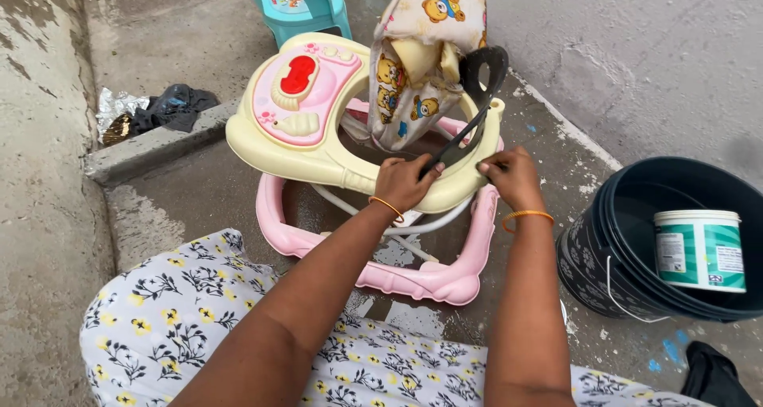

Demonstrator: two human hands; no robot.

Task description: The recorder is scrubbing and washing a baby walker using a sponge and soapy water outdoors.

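While both hands pinch the black strap [465, 137] at frame centre, left hand [405, 183] and right hand [509, 176] closed on it over the baby walker [318, 149] rim, a slip could drop it; wet concrete [199, 192] looks slick.

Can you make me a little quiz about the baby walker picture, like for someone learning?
1. True or false: both hands rest on the cream rim of the baby walker.
2. What colour is the walker's base? A pink, B green, C black.
3. What sits inside the dark bucket?

Key
1. True; the left hand also grips a black strap.
2. A.
3. A white and green tub.
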